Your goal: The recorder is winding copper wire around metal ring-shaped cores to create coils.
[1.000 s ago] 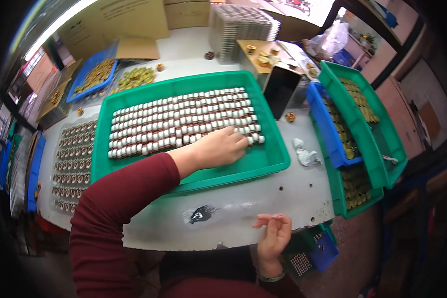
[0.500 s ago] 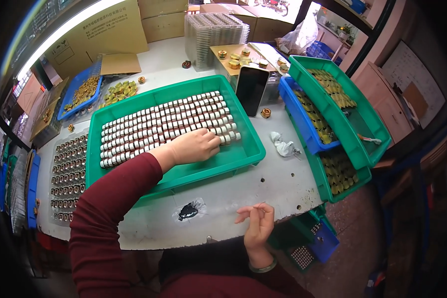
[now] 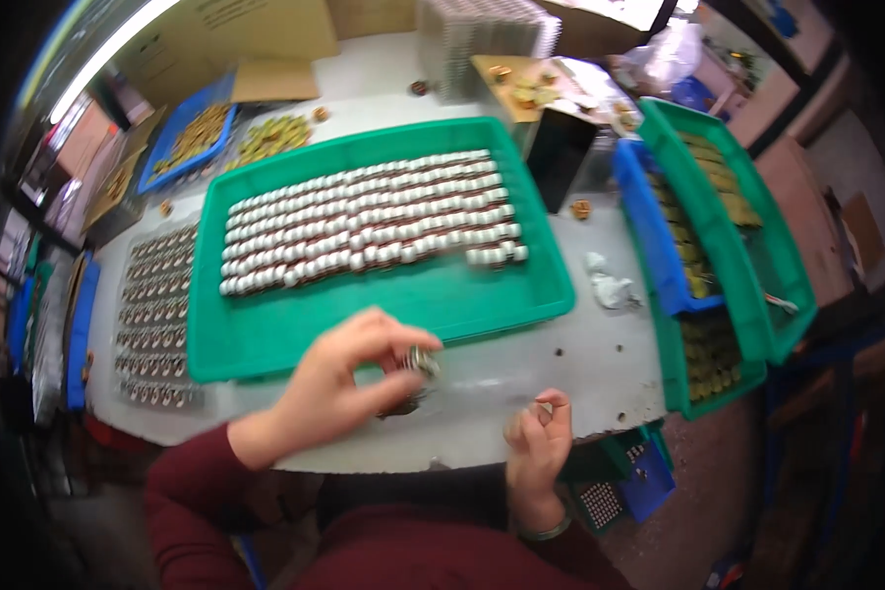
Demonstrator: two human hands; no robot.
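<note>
The fingers [image 3: 410,337] of the left hand [image 3: 329,382] are drawn into a pinch, with a small round metallic part [image 3: 423,362] gripped at their tips. The part is held over the pale worktable [image 3: 590,356], just in front of the green tray [image 3: 383,305], where white-and-brown cylindrical pieces [image 3: 364,211] are lined up. The right hand [image 3: 538,450] is loosely curled; whether anything is gripped in it cannot be told. The part is probably best held lightly by its sides, clear of the tray's rim.

The cardboard box [image 3: 256,41] bears print too blurred to read.
</note>
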